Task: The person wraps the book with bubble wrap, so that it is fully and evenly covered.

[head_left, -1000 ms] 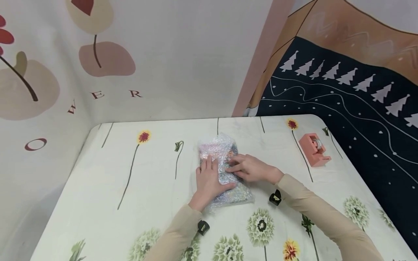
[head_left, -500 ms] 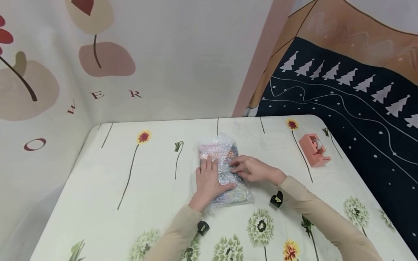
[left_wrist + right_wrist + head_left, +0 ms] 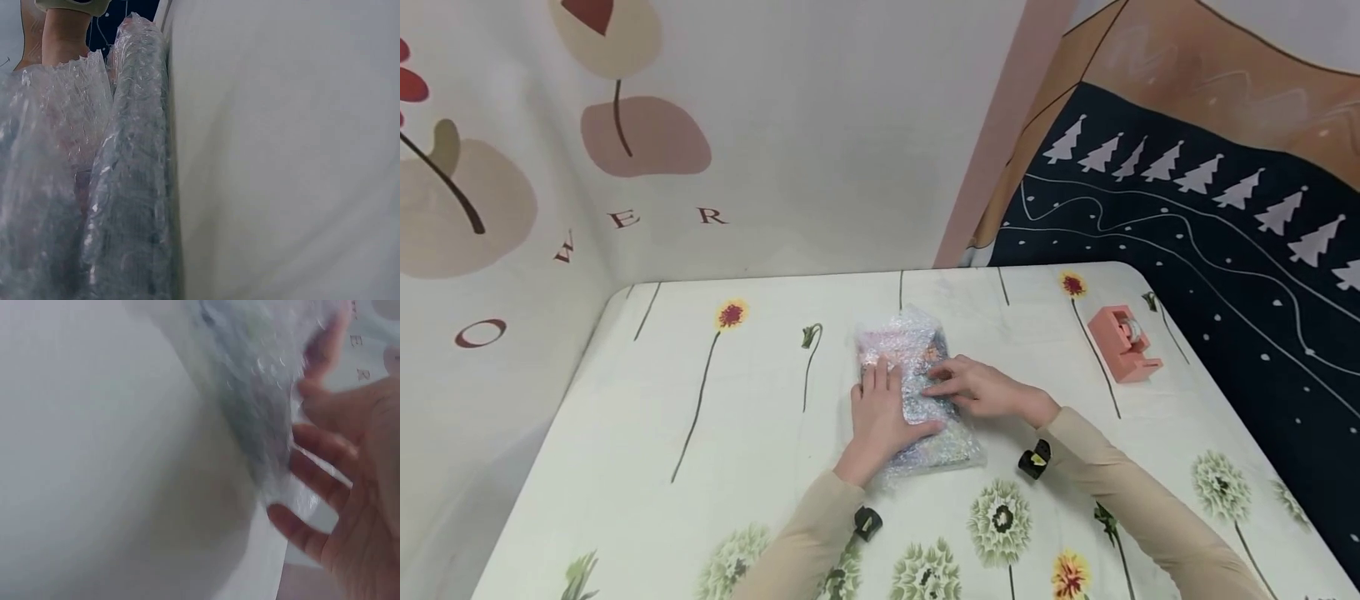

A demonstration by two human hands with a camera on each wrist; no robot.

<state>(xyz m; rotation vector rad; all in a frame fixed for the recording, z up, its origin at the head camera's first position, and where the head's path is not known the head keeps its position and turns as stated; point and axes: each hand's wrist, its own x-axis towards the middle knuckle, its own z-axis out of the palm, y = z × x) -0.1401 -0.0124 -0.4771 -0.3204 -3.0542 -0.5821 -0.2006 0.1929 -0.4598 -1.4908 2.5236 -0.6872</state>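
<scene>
A flat rectangular package in clear bubble wrap (image 3: 951, 446) lies on the table, with pink, orange and bluish colours showing through. My left hand (image 3: 880, 417) rests on its left part, fingers straight and thumb spread to the right. From the right side, my right hand (image 3: 977, 387) touches the wrap with its fingertips. In the right wrist view, the right hand's fingers (image 3: 322, 481) are spread and lightly bent against the wrap's edge. The left wrist view looks along the side of the bubble wrap (image 3: 134, 156), where a loose layer stands up; the left hand itself is hidden there.
A pink tape dispenser (image 3: 1123, 344) with a roll of tape stands at the table's right side. The white tablecloth (image 3: 760, 450) carries printed flowers. A white printed curtain (image 3: 820, 150) hangs behind, and a dark tree-patterned cloth (image 3: 1210, 258) lies to the right.
My right hand's fingers have shifted a little to the right, then slightly back left over the wrap. The left hand and the package have stayed in place.
</scene>
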